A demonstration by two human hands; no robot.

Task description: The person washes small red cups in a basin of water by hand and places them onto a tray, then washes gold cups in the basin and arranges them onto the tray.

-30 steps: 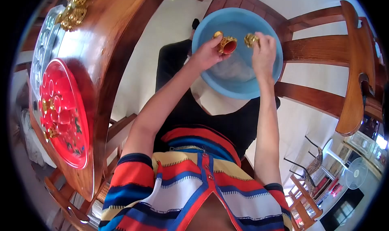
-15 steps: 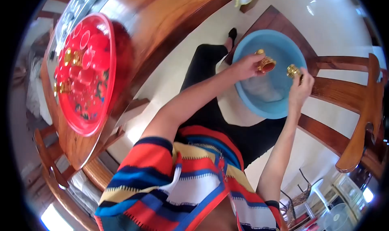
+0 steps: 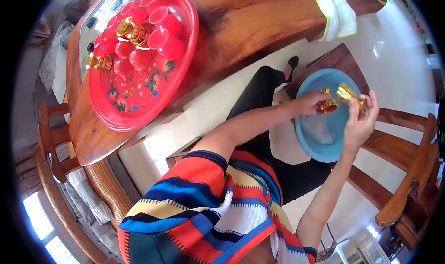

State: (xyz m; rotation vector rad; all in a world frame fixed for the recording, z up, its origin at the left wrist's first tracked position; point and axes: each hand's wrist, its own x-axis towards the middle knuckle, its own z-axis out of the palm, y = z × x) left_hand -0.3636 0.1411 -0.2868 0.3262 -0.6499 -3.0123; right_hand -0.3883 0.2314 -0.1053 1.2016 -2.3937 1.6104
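My left hand (image 3: 313, 102) grips a small ornate gold cup (image 3: 328, 105), its reddish open mouth tipped down and toward me. Close beside it on the right, my right hand (image 3: 362, 120) pinches a second shiny gold cup (image 3: 348, 93), blurred by motion and tilted. Both cups are over a light-blue basin (image 3: 303, 136), which sits on a dark wooden stool (image 3: 345, 57). Something pale and translucent lies in the basin; I cannot make out what.
On the wooden table (image 3: 232, 30) at left stands a red tray (image 3: 185, 67) with several red cups (image 3: 172, 48) and some gold cups (image 3: 132, 31). A pale cloth (image 3: 340, 16) hangs over the table's edge. A wooden chair (image 3: 398, 141) stands at right.
My view has swung left, bringing more of the tray and the cloth into sight. The gold cup in my right hand has turned and come nearer the left one.
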